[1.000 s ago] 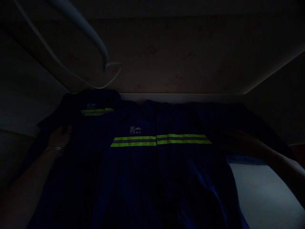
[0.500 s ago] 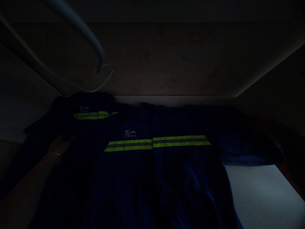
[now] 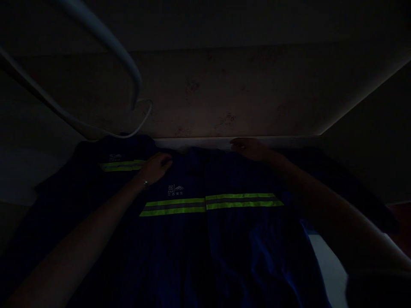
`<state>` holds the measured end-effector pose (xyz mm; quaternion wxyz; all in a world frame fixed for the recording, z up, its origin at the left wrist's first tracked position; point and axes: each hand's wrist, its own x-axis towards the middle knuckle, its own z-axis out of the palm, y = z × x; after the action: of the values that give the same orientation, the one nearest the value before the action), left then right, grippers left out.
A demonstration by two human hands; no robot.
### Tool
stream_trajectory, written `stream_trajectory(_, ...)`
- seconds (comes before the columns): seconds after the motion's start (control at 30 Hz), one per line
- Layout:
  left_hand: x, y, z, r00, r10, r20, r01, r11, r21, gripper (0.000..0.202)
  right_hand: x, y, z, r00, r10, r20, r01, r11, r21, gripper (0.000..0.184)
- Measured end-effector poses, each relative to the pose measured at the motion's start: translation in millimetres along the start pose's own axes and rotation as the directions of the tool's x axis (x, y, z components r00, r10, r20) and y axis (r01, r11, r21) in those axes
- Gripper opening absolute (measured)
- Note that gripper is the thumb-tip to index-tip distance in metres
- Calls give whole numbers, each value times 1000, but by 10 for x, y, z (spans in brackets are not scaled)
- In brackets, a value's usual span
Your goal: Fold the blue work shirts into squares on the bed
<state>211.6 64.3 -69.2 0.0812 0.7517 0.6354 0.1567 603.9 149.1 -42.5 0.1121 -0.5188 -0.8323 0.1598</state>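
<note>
A navy work jacket (image 3: 205, 239) with yellow-green reflective stripes (image 3: 212, 202) lies spread front-up on a white table. My left hand (image 3: 156, 167), a bangle at the wrist, rests with curled fingers on the jacket's left shoulder beside the collar. My right hand (image 3: 248, 148) is at the right shoulder near the table's far edge, fingers together on the cloth. The scene is very dark, so the grip of each hand is hard to make out.
A second navy jacket (image 3: 112, 160) with the same stripe lies bunched at the far left. A white curved tube (image 3: 109, 38) and a thin cable (image 3: 80, 124) hang above it. Bare white tabletop (image 3: 324, 265) shows at the right; a stained wall (image 3: 224, 94) stands behind.
My left hand has moved from the left-hand jacket to the spread jacket's left shoulder. My right arm, out of view half a second ago, has reached to the right shoulder.
</note>
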Motion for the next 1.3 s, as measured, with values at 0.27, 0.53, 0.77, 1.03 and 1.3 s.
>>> stream_trajectory(0.27, 682, 635, 231, 792, 477, 380, -594, 746, 301, 47, 408, -566, 641, 937, -258, 236, 325, 891, -318, 56)
stream_trajectory(0.53, 821, 611, 198, 846, 372, 381, -511, 768, 386, 31, 164, -294, 559, 961, -255, 106, 276, 893, -354, 43)
stream_trajectory(0.77, 760, 590, 260, 892, 315, 325, -429, 816, 386, 31, -359, -113, 701, 906, -394, 153, 421, 813, -401, 40)
stream_trajectory(1.03, 881, 542, 331, 974, 147, 171, -174, 972, 155, 37, -131, -278, 598, 989, 80, -127, -90, 993, -73, 32)
stream_trajectory(1.3, 863, 579, 390, 992, -123, 35, 117, 983, 142, 26, 407, -457, 651, 870, 491, -48, -484, 868, 111, 47)
